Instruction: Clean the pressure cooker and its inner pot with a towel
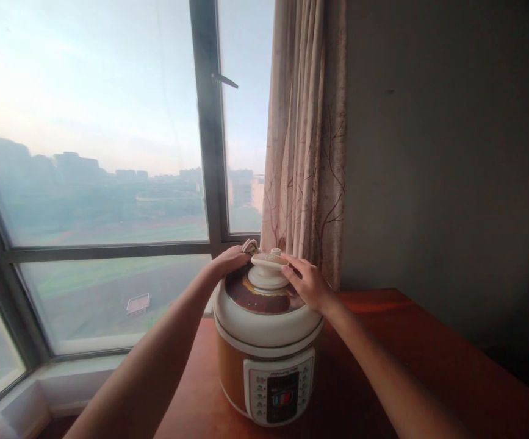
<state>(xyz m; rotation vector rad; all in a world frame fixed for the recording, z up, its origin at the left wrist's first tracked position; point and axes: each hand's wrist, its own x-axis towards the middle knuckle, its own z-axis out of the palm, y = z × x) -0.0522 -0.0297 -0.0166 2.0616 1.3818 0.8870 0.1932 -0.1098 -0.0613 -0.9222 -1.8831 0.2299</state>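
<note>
An electric pressure cooker (pixel 268 332) with a white and dark reddish-brown lid and a tan body stands upright, its control panel (pixel 280 393) facing me. On top sits a cream lid handle (pixel 268 274), with a small pale valve (pixel 275 250) just behind it. My left hand (pixel 234 258) is at the far left side of the lid, closed on a bunched pale cloth (pixel 250 246); its fingers are partly hidden. Over the lid's right side, my right hand (pixel 309 281) pinches the right end of the handle between thumb and fingers.
The cooker stands on a reddish-brown wooden table (pixel 410 360). Behind and left is a large window (pixel 213 152) with a dark frame and a handle. A patterned curtain (pixel 303 140) hangs beside it, next to a dark grey wall (pixel 429 171). A white sill (pixel 76 378) runs low at the left.
</note>
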